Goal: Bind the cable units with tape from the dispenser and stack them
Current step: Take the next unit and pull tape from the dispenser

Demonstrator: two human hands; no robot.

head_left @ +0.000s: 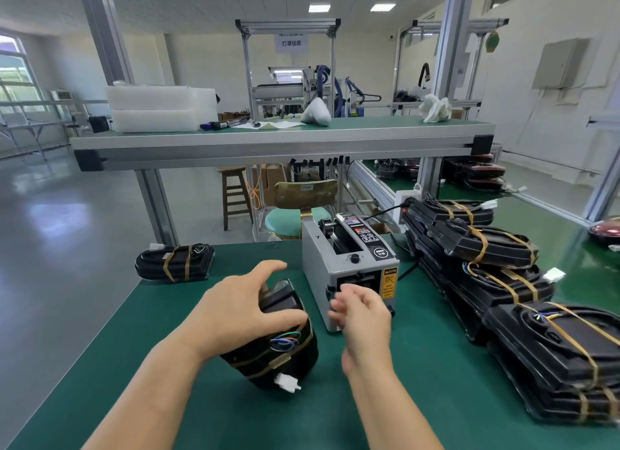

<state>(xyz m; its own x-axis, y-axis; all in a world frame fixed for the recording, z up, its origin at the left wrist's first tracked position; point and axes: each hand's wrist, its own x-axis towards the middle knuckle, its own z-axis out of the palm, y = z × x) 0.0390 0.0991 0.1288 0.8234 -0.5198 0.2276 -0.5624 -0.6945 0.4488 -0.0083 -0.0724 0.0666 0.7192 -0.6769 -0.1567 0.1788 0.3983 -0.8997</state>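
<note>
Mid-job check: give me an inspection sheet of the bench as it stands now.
Surface: green mat, flat.
Job's things: tape dispenser mid-table; part-taped cable unit in front; stacked bound units at right; single bound unit far left.
Clutter: red-rimmed part at right edge.
Hands: left hand grips the cable unit; right hand at the dispenser outlet, fingers blurred, grip unclear.
Cables: black power lead runs from dispenser to white socket strip.
Surroundings: workbench, wooden stool, chair behind.

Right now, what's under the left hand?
A black cable unit with brown tape bands, coloured wires and a white plug, held by the left hand. The palm covers its top.
</note>
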